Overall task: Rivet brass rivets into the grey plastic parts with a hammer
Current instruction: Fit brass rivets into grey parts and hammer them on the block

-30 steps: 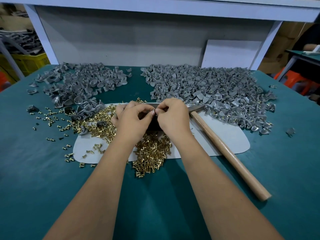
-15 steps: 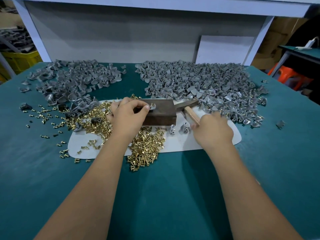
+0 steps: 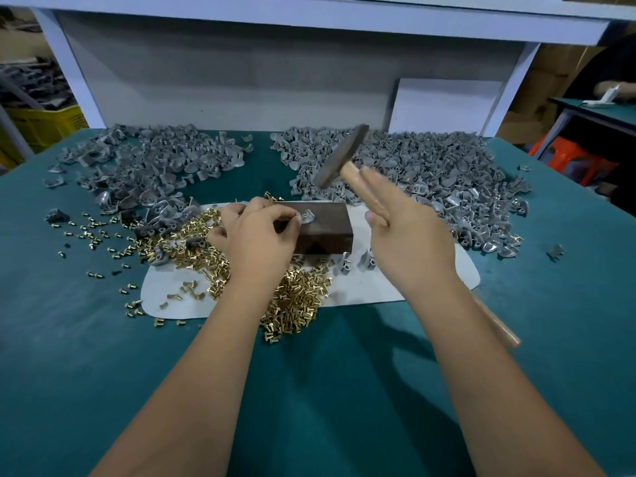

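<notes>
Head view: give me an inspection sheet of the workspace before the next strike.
Surface: teal table with a white mat under the work.
Job's things: grey part on the dark block; hammer raised above it; loose brass rivets heaped on the mat's near edge.
Clutter: two grey part piles, left pile and right pile; stray rivets scattered left.
Hands: left hand pinches the part; right hand grips the hammer handle.
Cables: nothing seen.
Surroundings: white shelf frame, yellow crate, orange stool.
</notes>
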`<move>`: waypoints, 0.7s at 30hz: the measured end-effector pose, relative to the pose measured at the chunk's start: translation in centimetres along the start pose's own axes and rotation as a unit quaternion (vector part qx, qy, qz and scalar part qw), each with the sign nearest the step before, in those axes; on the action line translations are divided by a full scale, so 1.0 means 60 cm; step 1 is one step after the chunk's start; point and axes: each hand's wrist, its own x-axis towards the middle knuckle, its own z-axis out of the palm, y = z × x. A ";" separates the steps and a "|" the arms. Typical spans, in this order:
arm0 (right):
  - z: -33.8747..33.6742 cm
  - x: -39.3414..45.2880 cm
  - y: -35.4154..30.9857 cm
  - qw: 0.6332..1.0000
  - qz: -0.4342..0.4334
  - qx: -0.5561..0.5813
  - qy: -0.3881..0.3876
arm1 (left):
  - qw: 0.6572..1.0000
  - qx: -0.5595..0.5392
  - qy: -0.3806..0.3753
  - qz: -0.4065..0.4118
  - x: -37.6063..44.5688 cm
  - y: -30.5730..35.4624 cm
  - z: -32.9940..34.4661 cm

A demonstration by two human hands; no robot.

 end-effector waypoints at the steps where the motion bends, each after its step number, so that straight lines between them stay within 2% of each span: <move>1: -0.001 -0.003 -0.007 1.000 -0.017 -0.004 -0.015 | 1.000 0.000 0.006 0.001 -0.001 0.002 0.000; 3: 0.004 -0.002 -0.016 0.999 -0.032 -0.035 -0.026 | 1.000 -0.001 0.018 -0.003 -0.002 0.004 0.001; 7: 0.015 -0.004 -0.022 0.999 -0.022 -0.026 0.016 | 0.999 -0.019 0.027 -0.007 -0.003 0.003 0.004; 10: 0.023 -0.009 -0.022 0.997 -0.042 -0.064 -0.024 | 1.000 -0.005 0.029 -0.006 -0.002 0.003 0.004; 14: 0.021 -0.007 -0.033 0.991 -0.042 -0.108 0.062 | 0.997 -0.044 0.056 -0.016 -0.003 0.005 0.009; 18: 0.034 -0.017 -0.037 0.986 -0.061 -0.155 0.029 | 0.999 0.007 0.050 0.001 -0.004 0.005 0.007; 21: 0.036 -0.021 -0.046 0.987 -0.049 -0.130 0.079 | 0.998 0.008 0.062 0.012 -0.004 0.007 0.008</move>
